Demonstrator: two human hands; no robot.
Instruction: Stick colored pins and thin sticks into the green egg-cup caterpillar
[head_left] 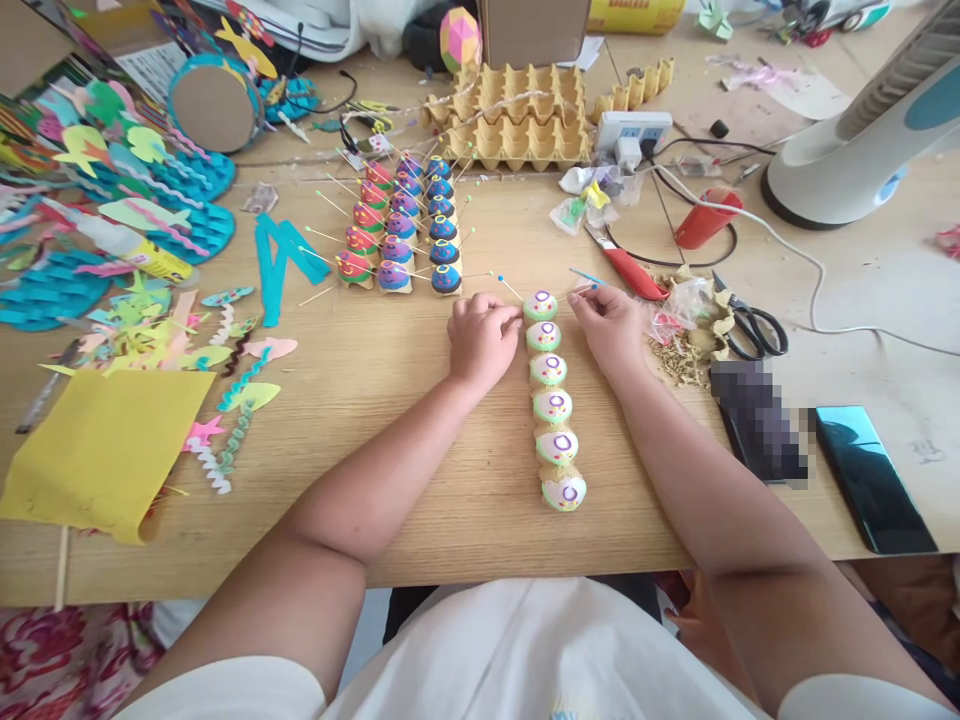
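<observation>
A row of several white domes (550,370) with green rims and purple rings runs toward me down the table's middle. My left hand (484,340) is closed at the left of the farthest dome, its fingertips near a thin stick with a blue tip (501,279); whether it grips anything is too small to tell. To the right of the same dome, my right hand (609,330) pinches a thin blue-tipped stick (595,287). Beyond my hands stand three painted rows: red (360,239), purple (397,250) and blue (445,252), with thin sticks poking out.
Yellow paper (105,450) and paper cutouts (142,330) lie at left. Egg trays (517,115) and a power strip (634,125) are at the back. At right are a red-handled cutter (634,272), scissors (754,325), two phones (874,475) (757,420) and a fan base (817,180).
</observation>
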